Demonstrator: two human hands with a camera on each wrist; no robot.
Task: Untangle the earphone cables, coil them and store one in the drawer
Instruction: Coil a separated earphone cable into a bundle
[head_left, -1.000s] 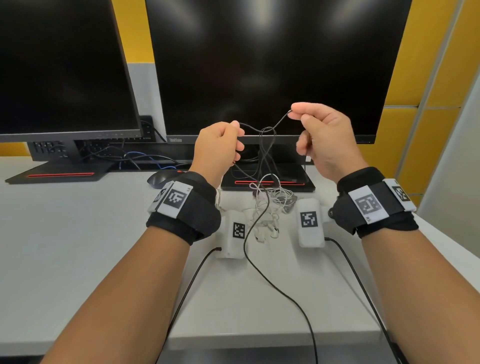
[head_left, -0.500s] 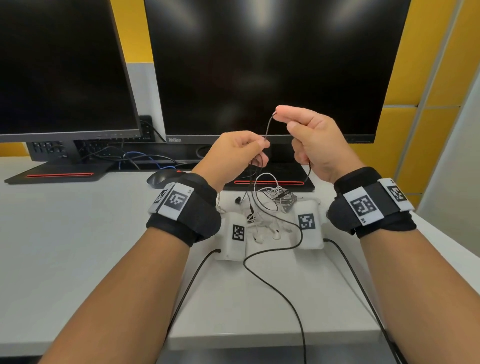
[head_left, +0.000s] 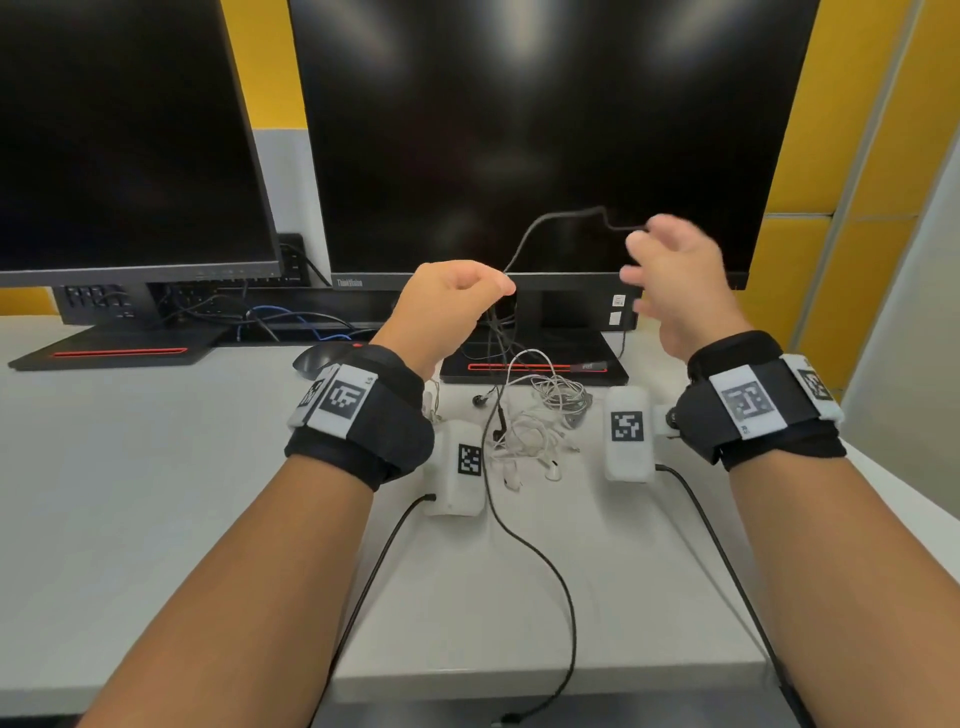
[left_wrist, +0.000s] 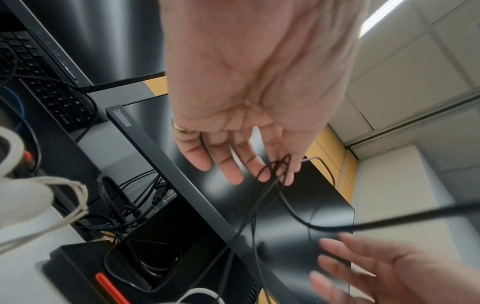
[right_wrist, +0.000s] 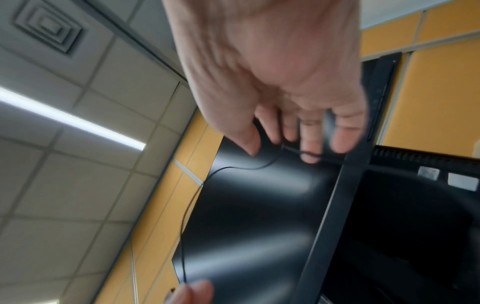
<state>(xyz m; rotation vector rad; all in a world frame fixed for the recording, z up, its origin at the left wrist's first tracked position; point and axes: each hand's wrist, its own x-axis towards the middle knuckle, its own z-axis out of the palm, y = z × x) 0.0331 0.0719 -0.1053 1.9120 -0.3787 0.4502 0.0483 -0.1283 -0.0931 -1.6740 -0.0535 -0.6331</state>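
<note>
Two earphone cables are in play, neither coiled nor stored. The left hand (head_left: 451, 301) pinches the black cable (head_left: 540, 221) above the white cable pile (head_left: 540, 415); the right hand (head_left: 675, 275), blurred, has its fingers spread, the strand across its fingertips, its grip seemingly released. No drawer is in view. Behind the pile stands the monitor (head_left: 519, 130), close to the hands; the tabletop (head_left: 156, 493) left of the pile offers room for coiling.
</note>
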